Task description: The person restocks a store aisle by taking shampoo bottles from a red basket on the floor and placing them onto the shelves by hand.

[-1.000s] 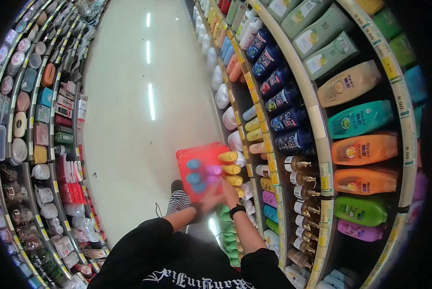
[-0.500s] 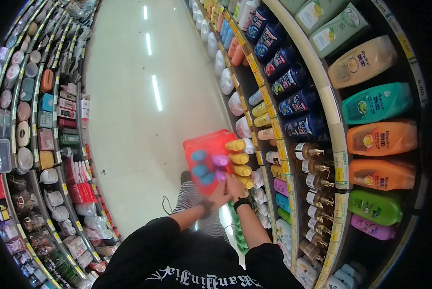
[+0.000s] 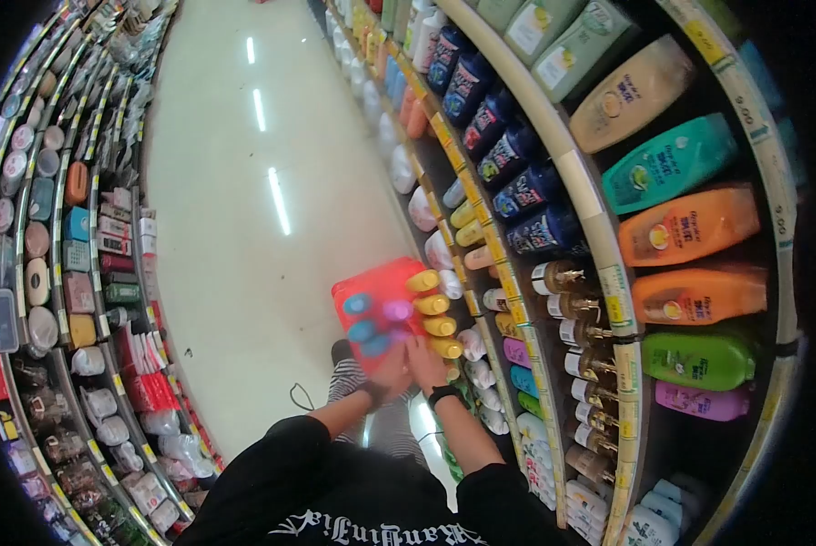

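1. Two bare hands sat close together at the near edge of a red container (image 3: 342,293), apparently plastic, beside the right-hand shelving.
2. Left hand (image 3: 390,369): fingers bunched, pointing toward purple bottles (image 3: 397,311); too blurred to tell whether they gripped or only touched.
3. Right hand (image 3: 425,360): fingers partly curled, next to the left hand, near the lower yellow bottle; how far open, or what it held, couldn't tell. Black wristband (image 3: 443,394) on that wrist.
4. Purple bottles were mid-container, rounded and smooth, smeared by blur.
5. Blue bottles (image 3: 361,330) clustered left of them, rounded tops, also blurred.
6. Yellow bottles (image 3: 433,304) lined the container's right side, slim, four in a row.
7. Right shelves: glossy orange Rejoice bottles (image 3: 690,226), flattened oval shape; green bottle (image 3: 699,360) nearby; bottles with gold-toned pumps (image 3: 583,366).
8. Floor (image 3: 235,246): pale, shiny, streaked with light reflections.
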`<state>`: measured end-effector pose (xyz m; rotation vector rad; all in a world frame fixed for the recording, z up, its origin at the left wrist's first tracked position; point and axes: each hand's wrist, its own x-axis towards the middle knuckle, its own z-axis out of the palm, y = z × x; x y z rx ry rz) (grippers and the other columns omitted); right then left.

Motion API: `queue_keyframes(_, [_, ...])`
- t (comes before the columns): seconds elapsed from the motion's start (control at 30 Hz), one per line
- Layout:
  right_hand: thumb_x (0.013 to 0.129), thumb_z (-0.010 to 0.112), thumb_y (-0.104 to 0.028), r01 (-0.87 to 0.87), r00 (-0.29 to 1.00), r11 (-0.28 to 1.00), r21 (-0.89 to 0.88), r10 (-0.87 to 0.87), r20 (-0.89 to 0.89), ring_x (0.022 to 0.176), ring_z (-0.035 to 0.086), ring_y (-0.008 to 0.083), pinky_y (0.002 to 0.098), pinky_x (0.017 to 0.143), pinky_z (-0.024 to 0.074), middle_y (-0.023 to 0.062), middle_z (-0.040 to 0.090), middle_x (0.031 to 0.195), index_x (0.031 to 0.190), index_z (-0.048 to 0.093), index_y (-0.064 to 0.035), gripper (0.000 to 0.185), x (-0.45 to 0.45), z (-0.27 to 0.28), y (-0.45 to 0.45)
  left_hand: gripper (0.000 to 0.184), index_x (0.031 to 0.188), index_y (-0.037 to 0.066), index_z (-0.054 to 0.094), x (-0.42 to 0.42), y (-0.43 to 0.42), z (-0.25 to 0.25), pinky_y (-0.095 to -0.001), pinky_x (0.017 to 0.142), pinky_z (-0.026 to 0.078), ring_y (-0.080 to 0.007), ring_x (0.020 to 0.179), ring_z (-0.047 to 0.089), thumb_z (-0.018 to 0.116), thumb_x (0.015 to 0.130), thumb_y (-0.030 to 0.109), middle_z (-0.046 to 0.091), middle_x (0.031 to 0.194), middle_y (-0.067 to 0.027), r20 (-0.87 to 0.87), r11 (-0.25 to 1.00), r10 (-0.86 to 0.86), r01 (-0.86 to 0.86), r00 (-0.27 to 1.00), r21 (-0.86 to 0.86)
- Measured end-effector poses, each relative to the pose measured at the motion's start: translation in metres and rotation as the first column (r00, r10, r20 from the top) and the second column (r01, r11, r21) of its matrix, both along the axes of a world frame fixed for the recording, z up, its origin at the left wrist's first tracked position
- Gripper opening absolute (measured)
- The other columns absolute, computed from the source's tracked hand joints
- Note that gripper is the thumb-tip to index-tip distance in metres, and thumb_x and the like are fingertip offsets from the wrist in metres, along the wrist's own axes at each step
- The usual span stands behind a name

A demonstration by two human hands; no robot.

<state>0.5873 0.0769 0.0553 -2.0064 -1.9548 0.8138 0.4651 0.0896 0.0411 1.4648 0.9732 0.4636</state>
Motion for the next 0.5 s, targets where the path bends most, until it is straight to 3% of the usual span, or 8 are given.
queue_keyframes(0.03, [0.082, 0.049, -0.009, 0.007, 1.0, 1.0, 0.013, -0.007, 0.008, 0.078, 0.059, 0.0373, 0.0462, 0.064, 0.049, 0.0172, 0.052, 0.096, 0.098, 0.045, -0.0074, 0.017, 0.001, -0.002, -0.001, 0.04, 0.111, -0.002, 0.044, 0.0, 0.003, 0.007, -0.0415, 0.088, 0.04, -0.0386, 0.104, 0.048, 0.057, 0.078, 0.014, 0.049, 0.106, -0.0247, 0.008, 1.0, -0.007, 0.007, 1.0, 0.013])
queue_keyframes(0.13, [0.081, 0.051, -0.011, -0.079, 0.974, 0.994, 0.076, 0.06, 0.22, 0.076, 0.061, 0.0337, 0.0433, 0.062, 0.0494, 0.0148, 0.053, 0.094, 0.096, 0.048, -0.0081, 0.016, 0.0, -0.002, -0.01, 0.042, 0.11, -0.003, 0.048, -0.005, -0.001, 0.023, -0.0446, 0.091, 0.036, -0.0382, 0.105, 0.044, 0.057, 0.073, 0.013, 0.048, 0.108, -0.0244, -0.379, 0.892, -0.125, 0.272, 0.917, 0.362])
queue_keyframes(0.17, [0.081, 0.051, -0.011, -0.07, 0.973, 0.994, 0.084, 0.05, 0.224, 0.076, 0.061, 0.0337, 0.0433, 0.062, 0.0494, 0.0148, 0.053, 0.094, 0.096, 0.048, -0.0081, 0.016, 0.0, 0.001, -0.013, 0.042, 0.11, -0.003, 0.048, -0.005, 0.0, 0.028, -0.0446, 0.091, 0.036, -0.0382, 0.105, 0.044, 0.057, 0.073, 0.013, 0.048, 0.108, -0.0244, -0.377, 0.886, -0.13, 0.278, 0.917, 0.371])
queue_keyframes(0.23, [0.081, 0.051, -0.012, -0.079, 0.961, 0.995, -0.064, 0.093, 0.259, 0.074, 0.061, 0.0324, 0.0425, 0.061, 0.0494, 0.0139, 0.054, 0.092, 0.097, 0.049, -0.0094, 0.016, 0.002, 0.014, -0.016, 0.089, 0.134, -0.012, 0.022, -0.004, 0.003, 0.037, -0.0437, 0.11, 0.023, -0.0439, 0.131, 0.026, 0.066, 0.071, 0.032, 0.026, 0.138, -0.0347, -0.641, 0.772, -0.43, 0.627, 0.636, 0.104])
queue_keyframes(0.27, [0.081, 0.052, -0.016, -0.079, 0.976, 0.997, 0.025, 0.072, 0.207, 0.074, 0.061, 0.034, 0.0435, 0.062, 0.0494, 0.0134, 0.056, 0.092, 0.098, 0.05, -0.0096, 0.019, 0.007, 0.007, -0.023, 0.09, 0.135, -0.01, 0.022, -0.004, 0.001, 0.038, -0.0442, 0.109, 0.024, -0.0443, 0.13, 0.027, 0.067, 0.07, 0.033, 0.028, 0.137, -0.0348, -0.628, 0.776, -0.432, 0.622, 0.647, 0.107])
queue_keyframes(0.37, [0.08, 0.053, -0.021, -0.056, 0.995, 0.996, 0.074, 0.049, 0.091, 0.075, 0.061, 0.036, 0.0459, 0.064, 0.049, 0.0149, 0.059, 0.091, 0.097, 0.052, -0.0088, 0.021, 0.018, 0.011, -0.039, 0.086, 0.136, -0.005, 0.026, -0.009, -0.017, 0.043, -0.045, 0.106, 0.029, -0.0448, 0.127, 0.031, 0.067, 0.07, 0.031, 0.031, 0.137, -0.0323, -0.624, 0.779, -0.387, 0.603, 0.678, 0.172])
queue_keyframes(0.43, [0.081, 0.053, -0.024, -0.076, 0.996, 0.996, -0.042, 0.078, 0.052, 0.078, 0.061, 0.0371, 0.0479, 0.065, 0.0483, 0.0169, 0.061, 0.087, 0.095, 0.054, -0.0077, 0.022, 0.025, 0.036, -0.047, 0.08, 0.136, -0.001, 0.03, -0.012, -0.022, 0.043, -0.0448, 0.104, 0.032, -0.0434, 0.125, 0.035, 0.067, 0.071, 0.027, 0.032, 0.138, -0.0284, -0.491, 0.876, -0.384, 0.476, 0.782, 0.074])
queue_keyframes(0.5, [0.082, 0.052, -0.025, -0.14, 0.987, 0.987, -0.082, 0.145, 0.062, 0.076, 0.061, 0.0375, 0.0479, 0.065, 0.0479, 0.0167, 0.062, 0.084, 0.094, 0.053, -0.0068, 0.022, 0.03, 0.077, -0.053, 0.059, 0.12, 0.001, 0.047, -0.01, -0.02, 0.041, -0.0454, 0.092, 0.042, -0.0393, 0.109, 0.05, 0.068, 0.07, 0.022, 0.052, 0.119, -0.0233, -0.373, 0.885, -0.376, 0.448, 0.848, 0.127])
